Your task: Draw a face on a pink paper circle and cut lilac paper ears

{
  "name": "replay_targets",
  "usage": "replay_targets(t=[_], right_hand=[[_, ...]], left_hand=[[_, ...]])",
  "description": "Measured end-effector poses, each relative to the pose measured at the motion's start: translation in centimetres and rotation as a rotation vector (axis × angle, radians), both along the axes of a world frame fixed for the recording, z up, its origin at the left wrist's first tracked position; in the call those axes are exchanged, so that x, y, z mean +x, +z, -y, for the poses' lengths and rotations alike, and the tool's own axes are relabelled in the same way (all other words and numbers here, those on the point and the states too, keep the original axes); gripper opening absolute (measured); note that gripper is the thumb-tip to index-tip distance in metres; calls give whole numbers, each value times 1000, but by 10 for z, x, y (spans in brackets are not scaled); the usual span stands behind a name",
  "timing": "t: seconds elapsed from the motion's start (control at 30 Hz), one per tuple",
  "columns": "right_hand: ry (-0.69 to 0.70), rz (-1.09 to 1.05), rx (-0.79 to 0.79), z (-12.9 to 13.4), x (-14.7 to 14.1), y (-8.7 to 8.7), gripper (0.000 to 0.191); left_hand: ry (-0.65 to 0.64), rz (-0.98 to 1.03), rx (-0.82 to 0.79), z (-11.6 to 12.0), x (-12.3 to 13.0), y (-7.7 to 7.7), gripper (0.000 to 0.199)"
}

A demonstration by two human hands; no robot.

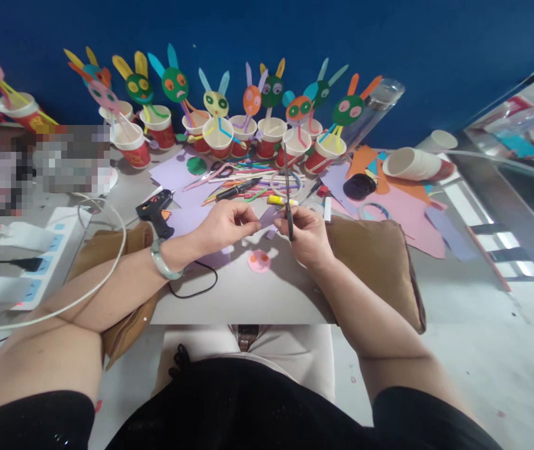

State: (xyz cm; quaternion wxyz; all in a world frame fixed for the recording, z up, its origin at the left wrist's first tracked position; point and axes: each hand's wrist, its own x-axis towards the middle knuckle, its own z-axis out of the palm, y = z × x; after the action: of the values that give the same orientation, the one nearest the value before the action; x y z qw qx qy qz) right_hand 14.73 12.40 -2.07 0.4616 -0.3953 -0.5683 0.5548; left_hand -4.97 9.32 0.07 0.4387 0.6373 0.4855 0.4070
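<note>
My left hand pinches the edge of a small piece of purple paper above the middle of the table. In my right hand is a pair of scissors, blades pointing up and away from me; its fingertips are close to the paper's right side. Whether they also touch the paper, I cannot tell. Below and between the hands lies a round pink paper face with orange eyes and a drawn mouth. A yellow marker lies just beyond the hands.
Paper cups with paper rabbit heads line the blue wall. A black glue gun lies left, near a power strip. Brown cushions sit under both arms. Coloured paper, a black tape roll and stacked cups are right.
</note>
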Motion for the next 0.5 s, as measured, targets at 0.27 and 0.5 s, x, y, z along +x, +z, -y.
replay_targets(t=[0.27, 0.5], right_hand=[[-175, -52, 49, -11, 3, -7, 36], [-304, -173, 68, -26, 10, -12, 41]], left_hand=[[88, 62, -125, -10, -4, -8, 17], [144, -105, -157, -24, -14, -12, 16]])
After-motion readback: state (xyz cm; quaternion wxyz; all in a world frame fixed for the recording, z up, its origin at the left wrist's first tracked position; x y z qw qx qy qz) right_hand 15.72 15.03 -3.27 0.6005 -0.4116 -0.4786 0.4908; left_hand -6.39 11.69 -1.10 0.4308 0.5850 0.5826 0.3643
